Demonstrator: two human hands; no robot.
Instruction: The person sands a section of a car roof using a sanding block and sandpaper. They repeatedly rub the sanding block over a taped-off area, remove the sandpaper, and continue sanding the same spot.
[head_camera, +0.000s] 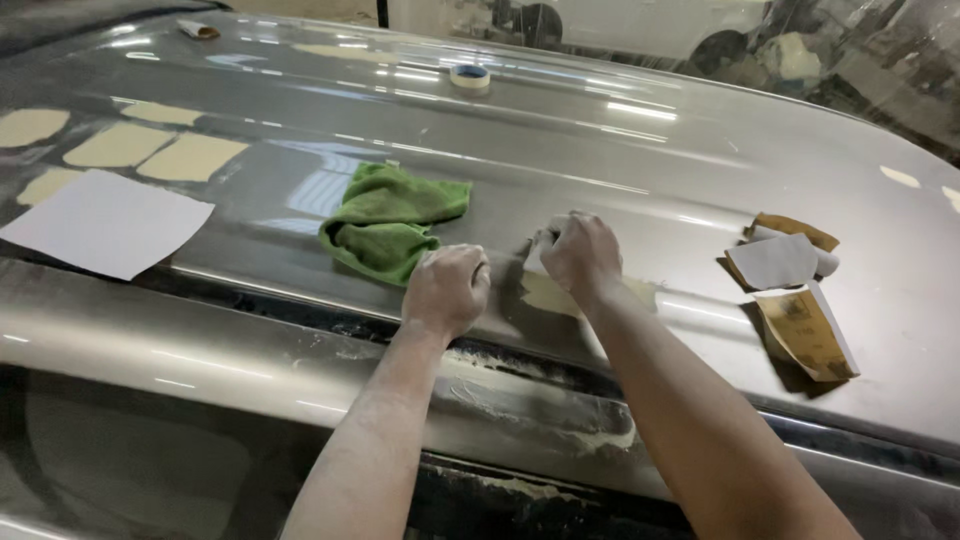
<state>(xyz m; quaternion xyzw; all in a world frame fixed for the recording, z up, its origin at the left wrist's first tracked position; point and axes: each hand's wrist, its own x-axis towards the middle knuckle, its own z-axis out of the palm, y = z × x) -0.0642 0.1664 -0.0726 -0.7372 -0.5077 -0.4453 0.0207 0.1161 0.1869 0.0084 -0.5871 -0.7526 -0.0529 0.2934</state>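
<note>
Sanding block (537, 262) under right hand (580, 255), long axis toward the roof's far edge

White sanding block (537, 262) flat on pale filler patch (556, 297).

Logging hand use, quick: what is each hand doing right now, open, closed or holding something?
Left hand: closed in a fist, resting on the grey car roof; nothing visible in it.
Right hand: closed on a small pale sanding pad.
</note>
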